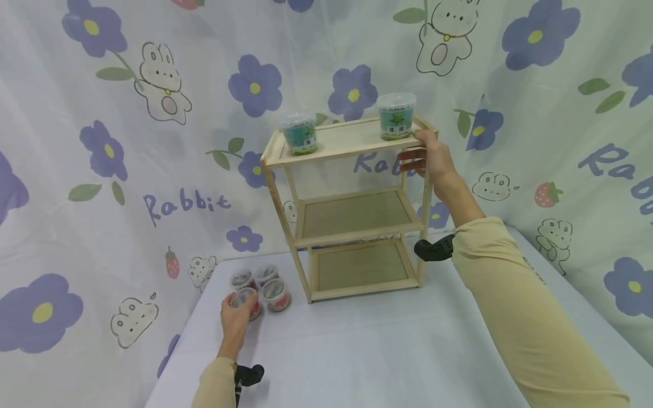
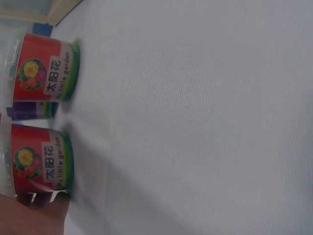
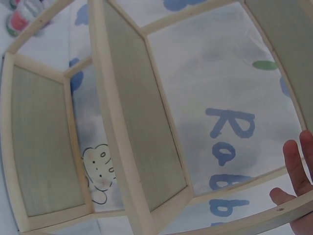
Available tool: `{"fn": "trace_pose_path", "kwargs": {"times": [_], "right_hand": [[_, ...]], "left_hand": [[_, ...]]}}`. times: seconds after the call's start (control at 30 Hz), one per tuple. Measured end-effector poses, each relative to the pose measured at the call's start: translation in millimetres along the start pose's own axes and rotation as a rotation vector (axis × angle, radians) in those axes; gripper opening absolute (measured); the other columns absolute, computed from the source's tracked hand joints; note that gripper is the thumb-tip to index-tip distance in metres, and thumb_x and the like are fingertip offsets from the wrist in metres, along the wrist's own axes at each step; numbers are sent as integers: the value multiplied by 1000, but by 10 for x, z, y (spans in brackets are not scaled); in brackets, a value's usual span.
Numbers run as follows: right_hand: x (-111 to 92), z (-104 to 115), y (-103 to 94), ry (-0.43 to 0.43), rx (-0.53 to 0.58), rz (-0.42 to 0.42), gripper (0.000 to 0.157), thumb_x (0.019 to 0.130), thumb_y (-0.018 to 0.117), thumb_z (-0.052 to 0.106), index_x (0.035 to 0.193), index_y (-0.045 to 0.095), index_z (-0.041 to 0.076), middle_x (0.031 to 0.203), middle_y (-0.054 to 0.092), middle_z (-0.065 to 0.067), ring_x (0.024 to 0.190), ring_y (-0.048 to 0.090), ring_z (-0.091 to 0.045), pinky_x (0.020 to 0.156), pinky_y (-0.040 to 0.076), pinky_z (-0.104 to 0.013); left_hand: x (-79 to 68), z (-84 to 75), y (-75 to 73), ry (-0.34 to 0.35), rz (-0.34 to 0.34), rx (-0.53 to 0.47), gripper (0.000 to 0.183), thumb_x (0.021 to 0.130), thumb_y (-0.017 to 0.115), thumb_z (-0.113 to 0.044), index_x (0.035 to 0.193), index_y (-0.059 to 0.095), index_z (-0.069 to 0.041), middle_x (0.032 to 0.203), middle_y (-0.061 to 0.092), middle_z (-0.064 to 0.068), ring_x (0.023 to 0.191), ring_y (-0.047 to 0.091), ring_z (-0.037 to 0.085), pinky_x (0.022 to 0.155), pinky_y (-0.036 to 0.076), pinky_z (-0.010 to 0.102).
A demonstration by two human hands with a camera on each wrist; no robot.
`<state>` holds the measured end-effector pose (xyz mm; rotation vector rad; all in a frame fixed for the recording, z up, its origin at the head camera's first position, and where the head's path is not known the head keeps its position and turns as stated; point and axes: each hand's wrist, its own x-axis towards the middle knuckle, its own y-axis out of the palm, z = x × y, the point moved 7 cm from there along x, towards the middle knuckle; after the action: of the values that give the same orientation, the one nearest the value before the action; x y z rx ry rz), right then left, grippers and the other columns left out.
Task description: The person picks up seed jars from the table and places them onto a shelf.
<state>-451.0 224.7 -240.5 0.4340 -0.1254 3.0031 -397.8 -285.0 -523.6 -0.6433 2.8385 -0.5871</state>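
Observation:
At the lower left of the head view, my left hand [image 1: 236, 317] grips a clear-lidded plastic cup [image 2: 41, 157] with a red flower label and green base. Its fingers show at the bottom of the left wrist view. Another red-labelled cup [image 1: 275, 294] stands beside it on the table. My right hand [image 1: 433, 158] holds the upper right corner of a three-tier wooden shelf [image 1: 357, 212], thumb side on the top board and other fingers below it. These fingers [image 3: 295, 169] look extended in the right wrist view. A teal cup [image 1: 396, 118] stands close by the thumb.
A second teal cup [image 1: 300, 135] is at the left end of the top board. Two more lidded cups, one at the back left [image 1: 242, 279] and a neighbouring cup [image 1: 267, 274], stand behind the held one. A patterned curtain [image 1: 199, 141] hangs behind the white table [image 1: 357, 351].

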Motion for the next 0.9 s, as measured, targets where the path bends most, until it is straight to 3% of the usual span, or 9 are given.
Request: {"fn": "trace_pose_path", "kwargs": {"times": [0.27,0.47,0.63,0.9], "right_hand": [[19,-27,7,1,23,9,56,101,31,49,129,59,10,82,69,9,83,69,-21,113,30,-53],[29,-23,25,0,25,12,57,101,30,48,132,57,9,81,69,10,78,69,-15,102,37,-44],[35,-2,41,-12,38,6,57,100,31,47,131,58,8,81,69,9,79,69,-18,96,40,-41],[39,-11,4,-6,29,1,57,101,30,47,132,57,7,81,69,9,84,69,-23,103,39,-45]], "left_hand": [[-11,13,-27,5,11,41,88,95,62,-43,155,15,2,155,20,34,143,23,48,117,22,59],[-4,-2,-99,49,12,71,89,93,65,-45,153,20,3,152,26,33,140,28,46,116,24,57],[-27,-67,-174,89,24,109,90,92,66,-47,153,23,3,151,29,34,138,31,47,115,26,58],[-59,-210,-194,156,95,149,94,91,65,-54,154,23,2,154,29,31,143,26,45,116,24,57]]}}
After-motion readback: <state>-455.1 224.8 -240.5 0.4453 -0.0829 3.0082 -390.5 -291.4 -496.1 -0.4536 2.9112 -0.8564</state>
